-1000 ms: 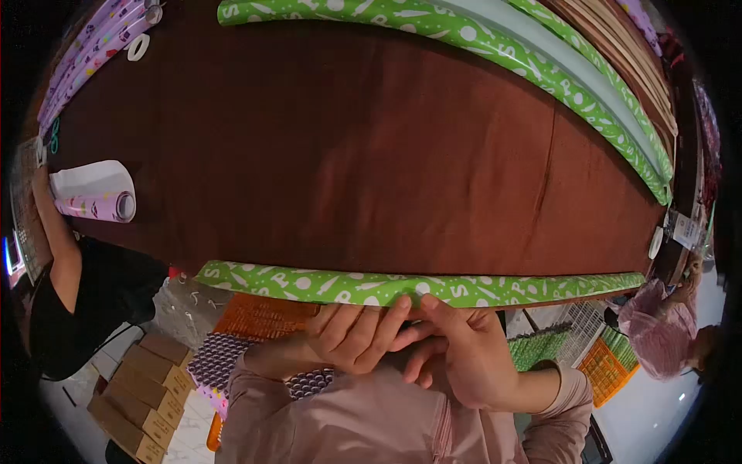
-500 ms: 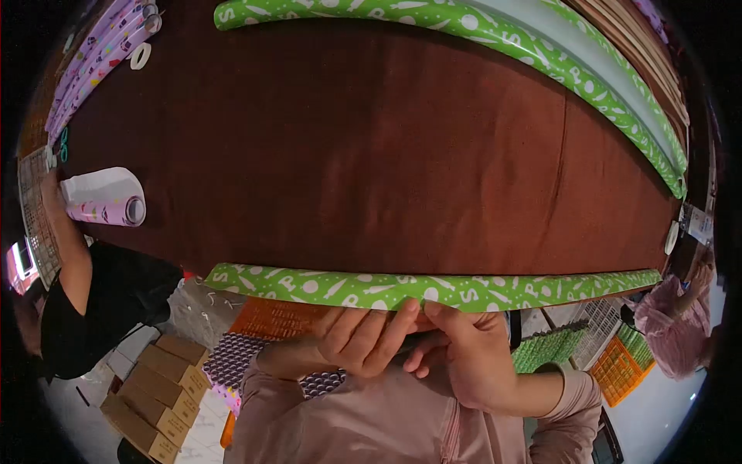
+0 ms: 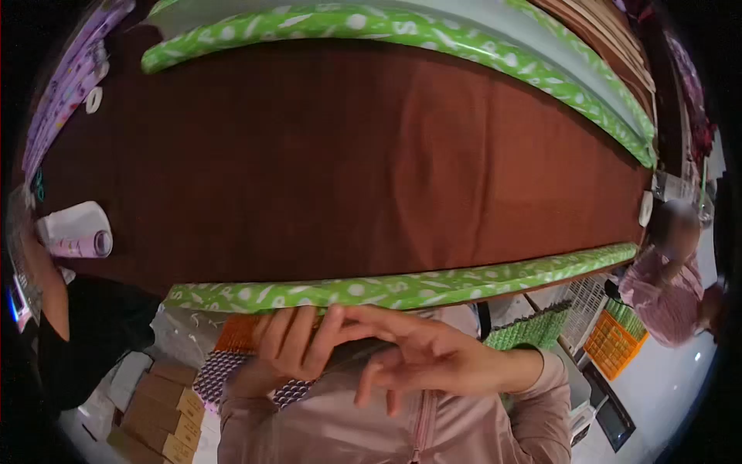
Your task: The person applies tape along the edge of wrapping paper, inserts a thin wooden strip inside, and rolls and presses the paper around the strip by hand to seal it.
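A long, narrow green roll with white shapes and letters point(image 3: 371, 290) lies along the table's near edge. My left hand point(image 3: 297, 340) is at its front side, left of the middle. Its fingers are bent together with their tips against the roll's lower edge; the thumb is mostly hidden. Just to the right, my right hand point(image 3: 433, 356) has its fingers apart, with the index finger reaching left to the left hand's fingertips. Nothing shows in the right hand. Across the table lies a larger, partly unrolled green sheet point(image 3: 348, 25) of the same pattern.
A brown cloth point(image 3: 309, 155) covers the table. Purple rolls point(image 3: 66, 93), a tape ring point(image 3: 93, 100) and a small partly unrolled roll point(image 3: 81, 243) lie left. Another tape ring point(image 3: 646, 209) is at right. A person in black point(image 3: 100, 332) and one in pink point(image 3: 665, 294) are nearby.
My right hand has slid left along the roll and opened its fingers, lowering away from the edge. My left hand stays at the roll. The whole view has swung slightly.
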